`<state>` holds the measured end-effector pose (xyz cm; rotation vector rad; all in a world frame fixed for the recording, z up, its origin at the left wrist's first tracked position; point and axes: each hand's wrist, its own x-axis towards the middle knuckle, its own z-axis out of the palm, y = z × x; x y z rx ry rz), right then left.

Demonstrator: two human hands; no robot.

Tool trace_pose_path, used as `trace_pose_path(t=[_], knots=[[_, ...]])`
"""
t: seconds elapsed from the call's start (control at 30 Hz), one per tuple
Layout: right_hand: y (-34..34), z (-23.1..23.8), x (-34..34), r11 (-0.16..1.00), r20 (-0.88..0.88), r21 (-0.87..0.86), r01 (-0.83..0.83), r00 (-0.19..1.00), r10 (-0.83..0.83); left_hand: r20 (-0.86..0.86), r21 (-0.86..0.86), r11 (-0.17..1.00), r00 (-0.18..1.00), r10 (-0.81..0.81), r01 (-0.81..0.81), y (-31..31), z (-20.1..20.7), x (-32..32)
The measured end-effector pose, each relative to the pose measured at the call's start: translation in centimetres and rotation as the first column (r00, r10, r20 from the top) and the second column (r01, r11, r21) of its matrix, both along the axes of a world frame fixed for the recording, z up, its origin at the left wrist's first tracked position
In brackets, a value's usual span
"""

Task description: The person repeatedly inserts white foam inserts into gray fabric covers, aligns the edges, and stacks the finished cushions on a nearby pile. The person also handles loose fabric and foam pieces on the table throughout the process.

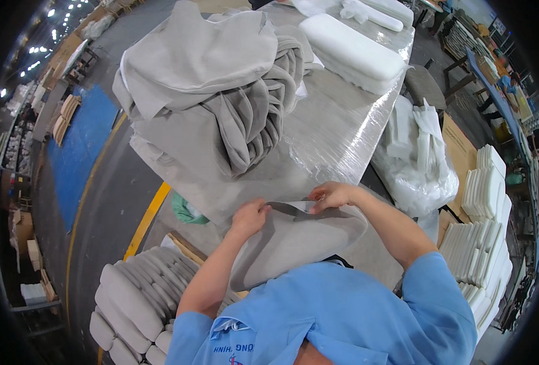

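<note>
A grey fabric cushion cover (294,240) hangs between my hands, close against my body at the near edge of the table. My left hand (251,216) pinches its upper edge on the left. At the right of the same edge, my right hand (330,196) grips it with bent fingers. Between the hands the edge gapes, and a pale strip shows along it. Ahead of my left hand, a tall heap of grey fabric covers (202,55) lies on the plastic-wrapped table (324,131).
White foam pads (354,52) lie at the table's far right. Bagged white material (421,158) stands beside the table, near stacked white pads (485,237). Stacked grey cushions (142,292) are at my lower left. A blue floor sheet (84,152) lies farther left.
</note>
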<state>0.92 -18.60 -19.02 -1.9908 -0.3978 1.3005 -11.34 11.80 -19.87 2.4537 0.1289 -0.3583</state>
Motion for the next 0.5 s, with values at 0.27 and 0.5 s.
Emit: trace_pose_path(t=[0.27,0.5], knots=[[3.4,-2.0,0.6,0.968,0.334,-0.248,0.031,0.941,0.056,-0.066,0.108,0.992,0.995,0.076,-0.068,-1.9,-1.2,-0.6],[5.3,-3.9,-1.2,0.967,0.598,-0.21,0.141,0.801,0.013,0.069,0.191,0.979,0.996,0.062,-0.074,-1.5,-3.9,-0.2]])
